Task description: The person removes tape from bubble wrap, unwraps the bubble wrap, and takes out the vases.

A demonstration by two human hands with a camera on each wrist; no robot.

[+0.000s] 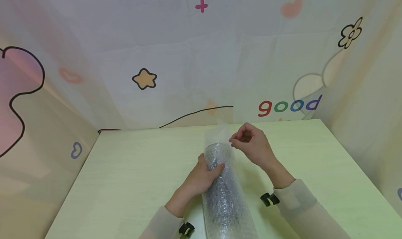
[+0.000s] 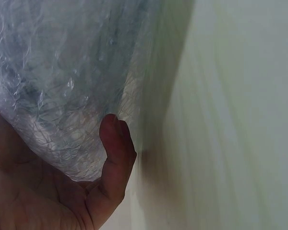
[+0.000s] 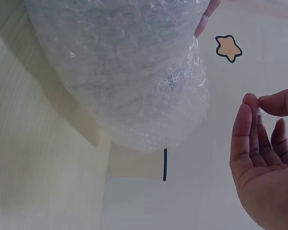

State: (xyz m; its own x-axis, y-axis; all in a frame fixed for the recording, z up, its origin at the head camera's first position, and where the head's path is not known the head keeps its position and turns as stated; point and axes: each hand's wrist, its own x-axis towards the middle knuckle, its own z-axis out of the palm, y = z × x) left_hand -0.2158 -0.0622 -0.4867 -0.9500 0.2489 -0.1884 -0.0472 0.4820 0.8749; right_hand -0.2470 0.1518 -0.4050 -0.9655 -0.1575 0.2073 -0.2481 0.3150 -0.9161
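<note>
A long bundle of bubble wrap [image 1: 224, 197] lies over the table's near middle, rolled round something cylindrical and bluish-grey inside that I cannot make out. My left hand [image 1: 201, 178] grips it from the left near its far end, thumb on top and fingers round the side; the left wrist view shows curled fingers [image 2: 116, 158] against the plastic. A loose flap of wrap [image 1: 218, 132] sticks out past the far end. Beside that end, my right hand [image 1: 252, 144] pinches thumb against index finger. A tiny clear strip [image 3: 259, 111] glints between them in the right wrist view.
The pale yellow-green table [image 1: 132, 172] runs back to a printed cloth wall [image 1: 188, 75], with cloth at both sides too. Below the left wrist, a white surface [image 1: 195, 218] shows next to the bundle. Dark clips [image 1: 270, 199] sit by both sleeves.
</note>
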